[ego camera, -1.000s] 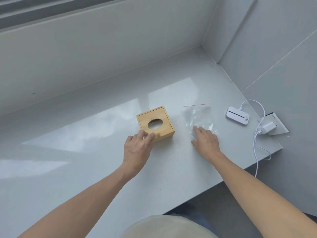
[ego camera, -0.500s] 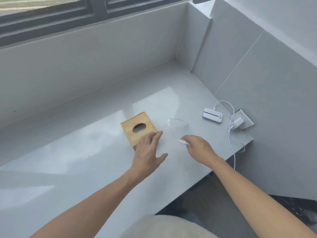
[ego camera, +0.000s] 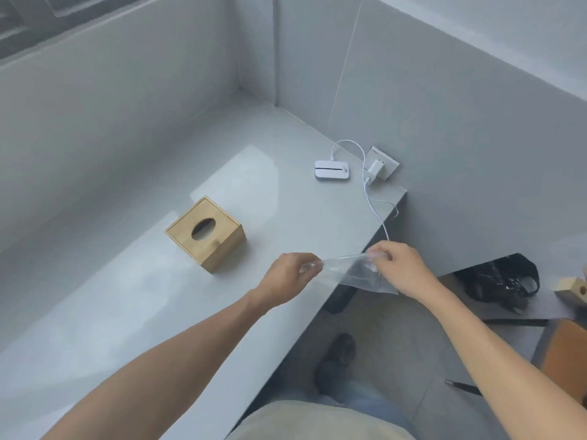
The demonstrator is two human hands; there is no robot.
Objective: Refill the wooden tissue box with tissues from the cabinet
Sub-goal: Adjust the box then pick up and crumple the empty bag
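Note:
The wooden tissue box [ego camera: 206, 234] stands on the grey ledge [ego camera: 127, 296], its oval top slot dark with no tissue showing. In front of it, over the ledge's front edge, a clear plastic bag [ego camera: 355, 272] is stretched between both hands. My left hand [ego camera: 293, 273] pinches its left corner and my right hand [ego camera: 398, 268] pinches its right top edge. The bag looks empty and hangs down to the right. Neither hand touches the box.
A small white device [ego camera: 332, 169] lies at the ledge's far right, cabled to a white charger in a wall socket [ego camera: 381, 166]; the cable [ego camera: 376, 211] runs toward my right hand. A black bag [ego camera: 502, 281] and wooden pieces lie low on the right, and a shoe [ego camera: 336, 360] stands on the floor.
My left hand left the wooden box and took the bag's left corner. My right hand lifted the clear bag off the ledge toward the front edge. The view swung right.

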